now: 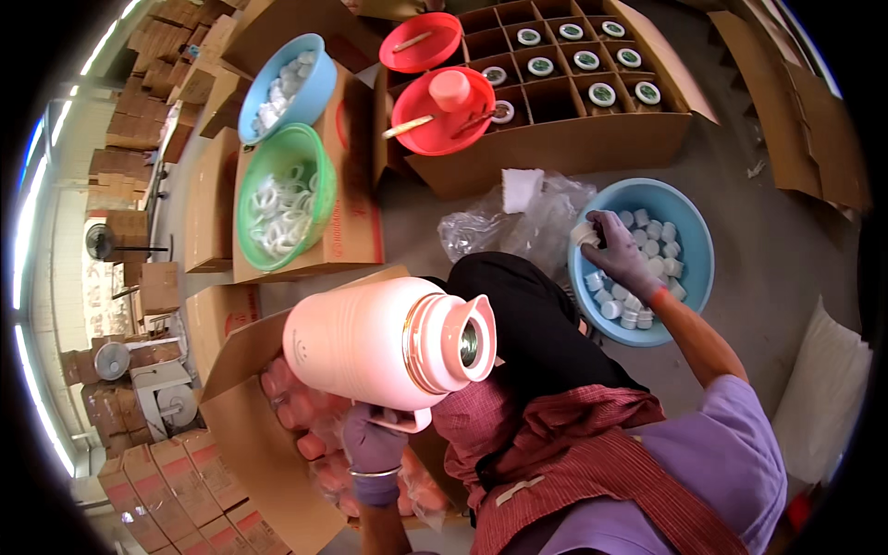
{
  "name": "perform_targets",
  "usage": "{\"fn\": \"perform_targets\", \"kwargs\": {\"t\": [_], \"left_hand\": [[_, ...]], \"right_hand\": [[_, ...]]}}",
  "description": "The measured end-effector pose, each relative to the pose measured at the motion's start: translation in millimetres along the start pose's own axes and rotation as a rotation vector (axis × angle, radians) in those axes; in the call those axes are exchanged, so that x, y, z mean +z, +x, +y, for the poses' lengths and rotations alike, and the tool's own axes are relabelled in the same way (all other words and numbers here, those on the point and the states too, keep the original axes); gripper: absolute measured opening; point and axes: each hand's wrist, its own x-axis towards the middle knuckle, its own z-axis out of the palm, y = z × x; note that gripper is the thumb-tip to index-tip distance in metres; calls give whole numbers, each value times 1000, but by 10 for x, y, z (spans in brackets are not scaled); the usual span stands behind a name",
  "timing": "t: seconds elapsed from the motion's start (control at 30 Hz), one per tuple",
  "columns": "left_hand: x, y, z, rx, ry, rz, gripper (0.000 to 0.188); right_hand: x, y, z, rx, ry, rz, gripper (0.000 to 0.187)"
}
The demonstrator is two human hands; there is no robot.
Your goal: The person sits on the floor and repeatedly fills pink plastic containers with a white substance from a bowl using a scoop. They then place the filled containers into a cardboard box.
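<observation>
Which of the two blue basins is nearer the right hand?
The blue basin at right, holding white pieces: the right hand is over it. The other blue basin is at upper left.

Left fingers (364, 422) part-hidden, flask handle (413, 424) part-covered

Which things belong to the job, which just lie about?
Likely the job:
pink flask, in left hand
white cap, in right hand
blue basin of caps
divided carton

Likely lying about:
crumpled clear plastic
black fan
white fan
</observation>
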Motion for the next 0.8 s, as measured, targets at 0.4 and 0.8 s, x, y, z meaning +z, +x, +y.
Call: {"fn": "perform_targets", "kwargs": {"t": [0.4, 0.8], "left_hand": [[-50, -21, -338, -65, -245, -231, 28], [399, 928, -224, 157, -379, -316, 30]], "right_hand": [[66, -594, -2335, -741, 67, 287, 59], [775, 757, -2484, -534, 683, 101, 46]]}}
